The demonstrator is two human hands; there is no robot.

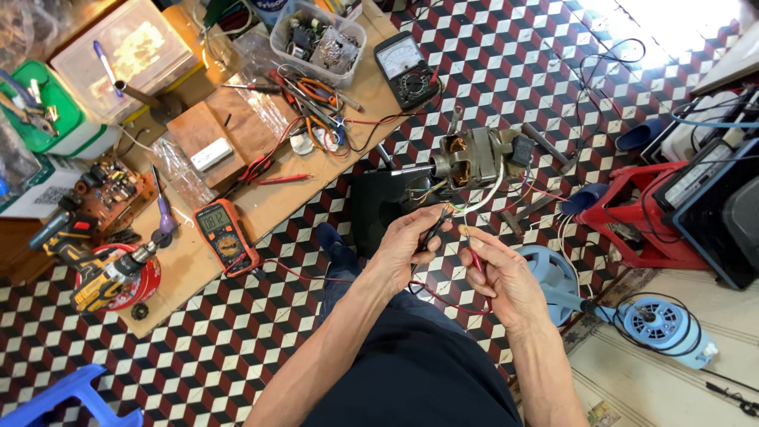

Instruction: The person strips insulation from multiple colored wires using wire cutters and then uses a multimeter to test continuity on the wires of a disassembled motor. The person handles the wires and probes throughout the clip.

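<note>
The left hand (407, 241) is pinching a black probe (433, 231); the right hand (506, 277) is pinching a red probe (474, 255). Both tips are touching wires just below the motor (468, 162). The orange meter (224, 234) is lying well apart on the worktop (269, 202). Testing looks underway.

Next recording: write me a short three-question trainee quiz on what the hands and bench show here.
1. True or false: the left hand holds a black probe.
2. What colour is the probe in the right hand?
3. The digital meter on the bench is: A blue, B orange, C white.

Key: 1 true. 2 red. 3 B.
</note>
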